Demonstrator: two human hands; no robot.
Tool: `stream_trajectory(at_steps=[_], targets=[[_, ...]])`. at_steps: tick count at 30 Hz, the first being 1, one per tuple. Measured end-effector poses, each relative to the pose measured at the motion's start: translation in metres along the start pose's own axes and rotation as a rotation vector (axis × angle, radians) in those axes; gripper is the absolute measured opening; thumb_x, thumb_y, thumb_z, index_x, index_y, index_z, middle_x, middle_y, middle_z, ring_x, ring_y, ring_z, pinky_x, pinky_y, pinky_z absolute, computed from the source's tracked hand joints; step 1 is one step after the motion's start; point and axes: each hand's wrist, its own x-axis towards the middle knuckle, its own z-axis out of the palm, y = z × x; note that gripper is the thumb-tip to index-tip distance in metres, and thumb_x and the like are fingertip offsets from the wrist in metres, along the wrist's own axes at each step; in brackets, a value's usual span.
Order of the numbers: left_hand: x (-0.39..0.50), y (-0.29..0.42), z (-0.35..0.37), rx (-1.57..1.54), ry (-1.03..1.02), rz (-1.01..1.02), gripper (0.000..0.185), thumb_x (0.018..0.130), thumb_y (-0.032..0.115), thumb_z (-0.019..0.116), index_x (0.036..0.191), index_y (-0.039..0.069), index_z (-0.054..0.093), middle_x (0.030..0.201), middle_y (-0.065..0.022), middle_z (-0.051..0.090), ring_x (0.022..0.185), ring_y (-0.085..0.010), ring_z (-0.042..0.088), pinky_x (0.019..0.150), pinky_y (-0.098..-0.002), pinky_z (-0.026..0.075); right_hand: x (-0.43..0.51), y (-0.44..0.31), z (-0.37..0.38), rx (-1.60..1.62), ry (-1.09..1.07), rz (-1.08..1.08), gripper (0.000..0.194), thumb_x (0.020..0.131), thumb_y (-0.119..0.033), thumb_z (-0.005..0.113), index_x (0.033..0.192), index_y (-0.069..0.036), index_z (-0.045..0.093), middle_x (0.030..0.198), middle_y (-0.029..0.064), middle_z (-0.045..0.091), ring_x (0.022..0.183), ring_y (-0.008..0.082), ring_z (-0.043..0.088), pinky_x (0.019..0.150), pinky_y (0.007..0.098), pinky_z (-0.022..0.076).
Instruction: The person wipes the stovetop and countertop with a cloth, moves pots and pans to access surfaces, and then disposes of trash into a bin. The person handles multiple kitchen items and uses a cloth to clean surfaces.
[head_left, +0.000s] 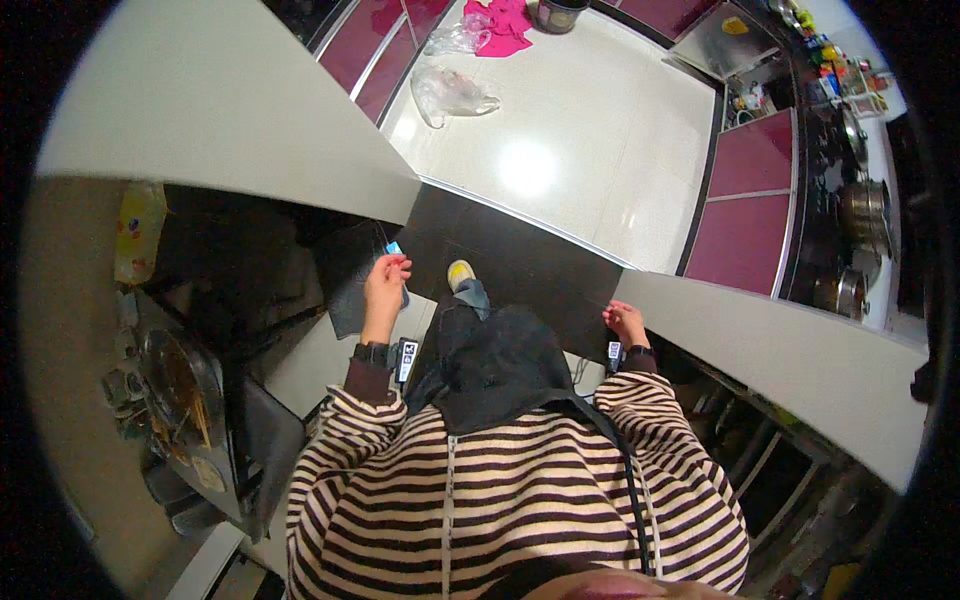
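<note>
My left hand (388, 281) is raised in front of me with the fingers curled, near a small blue tag (394, 248) and thin dark strings; whether it grips them I cannot tell. On the other side, my right hand (624, 319) has bent fingers near a thin line at the fingertips, too fine to make out. Both wrists bear dark straps with small devices. Between the hands hangs a black apron (502, 367) over my striped top. Just behind my left hand is a dark grey cloth-like item (345, 292), partly hidden.
Doorway walls stand left (225, 112) and right (787, 345). Beyond a dark threshold (510, 225), plastic bags (454, 94), a pink cloth (504, 26) and a bin (559, 15) sit on the kitchen floor. Pots (862, 210) line the right counter; a cluttered table (214, 390) is at left.
</note>
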Motion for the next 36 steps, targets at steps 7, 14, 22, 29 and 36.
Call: stream_trajectory(at_steps=[7,14,22,29,36], targets=[[0.125,0.077,0.048,0.091,-0.058,0.035,0.020,0.094,0.009,0.046,0.106,0.000,0.057,0.092,-0.0096,0.067,0.076,-0.0147,0.062,0.069,-0.0276,0.050,0.051,-0.142,0.083,0.019,-0.144,-0.082,0.025,0.090,-0.005,0.050,0.114,-0.001,0.057,0.092,0.0091,0.062,0.076,0.0180,0.063,0.065,0.0296,0.0515],[0.255,0.050,0.116,-0.030,0.059,0.032,0.026,0.092,0.006,0.046,0.116,-0.001,0.048,0.101,-0.0160,0.064,0.080,-0.0189,0.063,0.072,-0.0283,0.051,0.170,-0.311,0.118,-0.156,-0.204,-0.148,0.026,0.091,-0.008,0.050,0.116,-0.007,0.058,0.100,0.0054,0.062,0.090,0.0165,0.062,0.077,0.0287,0.0495],[0.387,-0.006,0.187,0.310,0.325,-0.579,0.059,0.084,0.008,0.059,0.132,-0.001,0.027,0.122,-0.0241,0.044,0.100,-0.0335,0.056,0.082,-0.0410,0.048,0.492,-0.496,0.164,-0.499,-0.282,-0.149,0.040,0.086,-0.014,0.058,0.126,-0.012,0.052,0.091,-0.0001,0.056,0.090,0.0191,0.060,0.076,0.0396,0.0504],[0.517,-0.138,0.247,0.391,0.411,-0.721,0.080,0.068,0.015,0.071,0.132,-0.002,0.026,0.126,-0.0249,0.041,0.115,-0.0378,0.041,0.096,-0.0481,0.038,0.737,-0.636,0.283,-1.479,0.066,-0.950,0.073,0.073,-0.002,0.059,0.140,-0.008,0.031,0.137,0.0310,0.031,0.125,0.0469,0.036,0.103,0.0471,0.0353],[0.631,-0.252,0.278,-0.104,0.293,-0.387,0.089,0.059,0.015,0.075,0.132,0.002,0.026,0.132,-0.0153,0.037,0.125,-0.0304,0.031,0.102,-0.0445,0.031,0.866,-0.701,0.372,-1.799,0.188,-1.230,0.066,0.073,-0.017,0.065,0.133,-0.008,0.039,0.120,0.0197,0.054,0.108,0.0366,0.054,0.092,0.0464,0.0439]])
